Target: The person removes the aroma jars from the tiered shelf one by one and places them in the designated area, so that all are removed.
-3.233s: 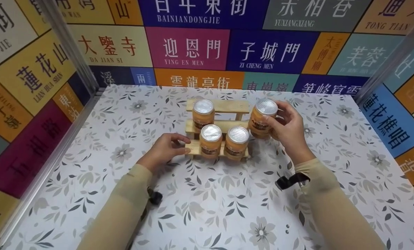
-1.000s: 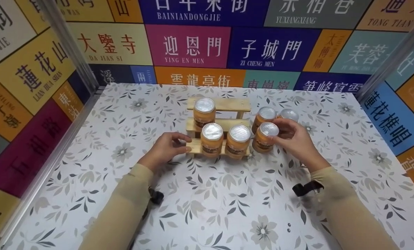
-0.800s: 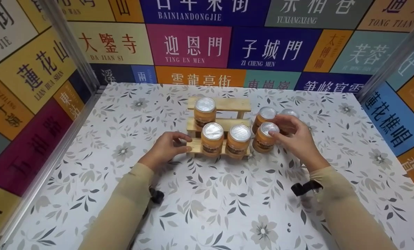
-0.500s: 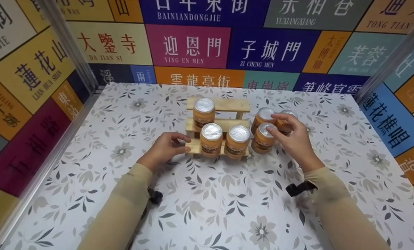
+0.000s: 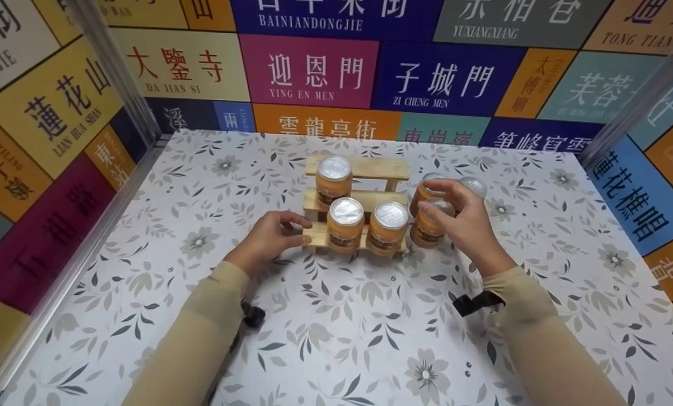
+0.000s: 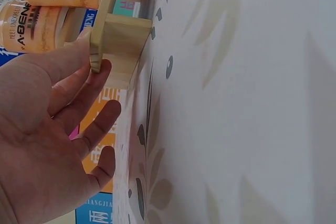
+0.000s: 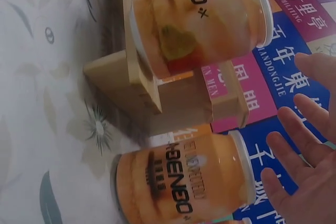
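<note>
A stepped wooden rack (image 5: 377, 167) stands mid-table. My left hand (image 5: 265, 239) pinches the left end of its lowest step; in the left wrist view the thumb lies on one face of the board, with fingers on the other. One orange can with a silver lid (image 5: 334, 183) sits on the middle step; two more, a left can (image 5: 345, 231) and a right can (image 5: 388, 232), are on the lowest. Right of the rack my right hand (image 5: 467, 223) hovers, fingers loosely apart, over a front can (image 5: 425, 232), a back can (image 5: 421, 197) and a partly hidden can (image 5: 475, 186).
The table carries a white leaf-patterned cover (image 5: 336, 332). Colourful sign-printed walls (image 5: 308, 73) enclose its back and sides. Clear edge strips (image 5: 116, 73) run up the corners.
Earlier my right hand held a can right of the rack. A front can then stood there under its fingers; now the hand has risen off it and shifted left. The left hand stays put.
</note>
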`<state>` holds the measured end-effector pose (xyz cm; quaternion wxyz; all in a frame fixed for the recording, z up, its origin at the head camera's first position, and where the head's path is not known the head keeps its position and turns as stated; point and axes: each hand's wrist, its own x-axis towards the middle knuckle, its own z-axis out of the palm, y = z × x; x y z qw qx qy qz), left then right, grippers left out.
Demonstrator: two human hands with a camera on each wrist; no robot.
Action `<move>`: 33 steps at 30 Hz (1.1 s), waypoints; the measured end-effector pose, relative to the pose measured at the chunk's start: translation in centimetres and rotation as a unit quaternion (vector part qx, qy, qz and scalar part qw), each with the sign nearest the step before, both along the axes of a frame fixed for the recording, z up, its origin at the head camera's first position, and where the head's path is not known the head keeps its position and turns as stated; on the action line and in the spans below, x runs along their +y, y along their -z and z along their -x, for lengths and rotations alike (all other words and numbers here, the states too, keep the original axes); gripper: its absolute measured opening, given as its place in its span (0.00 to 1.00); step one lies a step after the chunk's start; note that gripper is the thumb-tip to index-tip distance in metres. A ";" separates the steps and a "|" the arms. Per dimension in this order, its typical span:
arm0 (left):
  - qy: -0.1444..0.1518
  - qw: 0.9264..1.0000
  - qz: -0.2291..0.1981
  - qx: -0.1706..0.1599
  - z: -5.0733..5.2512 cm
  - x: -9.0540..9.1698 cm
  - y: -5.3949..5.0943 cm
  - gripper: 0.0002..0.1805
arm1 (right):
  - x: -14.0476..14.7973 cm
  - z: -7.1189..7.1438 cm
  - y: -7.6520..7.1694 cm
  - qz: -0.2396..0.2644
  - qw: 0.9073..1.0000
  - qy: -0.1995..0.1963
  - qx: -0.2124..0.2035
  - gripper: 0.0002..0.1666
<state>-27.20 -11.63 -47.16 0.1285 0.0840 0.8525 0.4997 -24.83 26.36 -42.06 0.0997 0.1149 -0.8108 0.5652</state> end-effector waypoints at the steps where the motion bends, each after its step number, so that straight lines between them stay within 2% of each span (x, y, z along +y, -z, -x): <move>1: 0.001 1.000 0.000 0.001 0.0 0.0 0.0 0.15 | -0.2 0.0 0.0 0.000 1.000 -0.003 -0.003 0.27; 7: 0.014 1.000 0.006 0.019 0.3 0.0 -0.1 0.15 | -1.5 0.2 -0.7 -0.017 1.000 -0.005 -0.006 0.27; 15: 0.012 1.000 0.003 0.017 0.4 0.0 0.0 0.15 | -3.7 0.4 -2.0 -0.020 1.000 -0.020 -0.013 0.26; 18: 0.009 1.000 0.000 0.016 0.2 0.0 0.4 0.15 | -4.8 -0.3 -3.1 -0.027 0.999 -0.029 -0.021 0.26; 22: 0.009 1.000 -0.002 0.011 0.0 -0.1 0.6 0.15 | -5.6 -0.5 -3.4 -0.039 0.998 -0.036 -0.031 0.27; 25: 0.009 1.000 0.001 0.012 0.0 -0.1 0.4 0.15 | -5.7 0.4 -2.9 -0.044 0.998 -0.041 -0.033 0.28; 33: 0.007 1.000 -0.001 0.012 0.1 -0.2 0.3 0.15 | -7.2 0.9 -3.6 -0.047 0.997 -0.043 -0.033 0.30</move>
